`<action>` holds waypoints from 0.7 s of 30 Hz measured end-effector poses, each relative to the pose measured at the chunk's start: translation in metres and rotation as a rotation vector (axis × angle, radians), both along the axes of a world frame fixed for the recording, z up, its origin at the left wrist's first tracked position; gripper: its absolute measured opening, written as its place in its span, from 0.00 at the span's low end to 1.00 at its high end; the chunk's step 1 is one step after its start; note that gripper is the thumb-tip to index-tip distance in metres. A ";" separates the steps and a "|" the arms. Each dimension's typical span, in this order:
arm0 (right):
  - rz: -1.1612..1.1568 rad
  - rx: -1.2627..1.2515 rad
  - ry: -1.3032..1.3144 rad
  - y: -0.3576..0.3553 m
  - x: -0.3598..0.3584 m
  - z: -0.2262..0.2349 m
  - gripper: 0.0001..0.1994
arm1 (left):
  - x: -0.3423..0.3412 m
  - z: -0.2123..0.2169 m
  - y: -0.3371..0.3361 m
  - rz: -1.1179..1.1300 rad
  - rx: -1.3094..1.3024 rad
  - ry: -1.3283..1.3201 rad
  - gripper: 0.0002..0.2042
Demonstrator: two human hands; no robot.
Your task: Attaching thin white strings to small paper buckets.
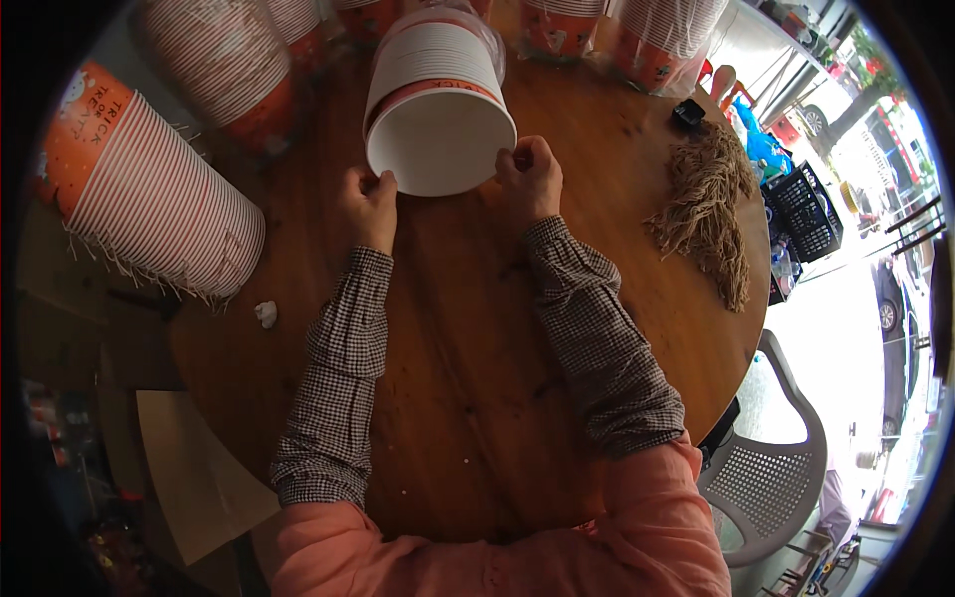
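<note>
A stack of paper buckets (436, 62) lies on its side toward the far edge of the table, its near end tilted up toward me. The white inside of the nearest paper bucket (438, 144) faces me, with an orange printed band above its rim. My left hand (370, 207) is closed at the lower left of that rim, thumb against the edge. On the right side, my right hand (532, 177) pinches the same rim, fingers curled. Clear plastic film (487, 30) wraps the far part of the stack.
Several wrapped bucket stacks (224, 70) line the far side of the round wooden table (448, 328). A taller stack with twine strands (164, 199) leans at the left. A bundle of tan twine (701, 204) and a small black object (687, 114) lie right. A grey chair (766, 478) stands nearby.
</note>
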State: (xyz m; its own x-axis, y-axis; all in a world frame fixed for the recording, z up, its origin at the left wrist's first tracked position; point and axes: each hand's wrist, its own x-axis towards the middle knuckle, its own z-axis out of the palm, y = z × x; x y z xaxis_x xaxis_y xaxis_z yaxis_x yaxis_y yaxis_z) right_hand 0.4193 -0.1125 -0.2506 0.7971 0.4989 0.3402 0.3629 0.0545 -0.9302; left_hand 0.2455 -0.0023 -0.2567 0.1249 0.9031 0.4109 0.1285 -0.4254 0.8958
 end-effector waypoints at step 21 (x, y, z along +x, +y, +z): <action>-0.307 -0.234 -0.400 -0.232 0.112 0.012 0.07 | -0.056 -0.010 -0.123 -0.293 -0.541 -0.503 0.29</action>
State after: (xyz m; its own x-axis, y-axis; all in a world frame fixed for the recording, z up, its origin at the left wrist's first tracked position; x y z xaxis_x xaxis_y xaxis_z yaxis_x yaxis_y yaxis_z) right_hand 0.5309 -0.3446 -0.2381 0.7492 0.3627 0.5542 0.6570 -0.3009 -0.6912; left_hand 0.1894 -0.1257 -0.2671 0.3038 0.9527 -0.0052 -0.3965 0.1314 0.9086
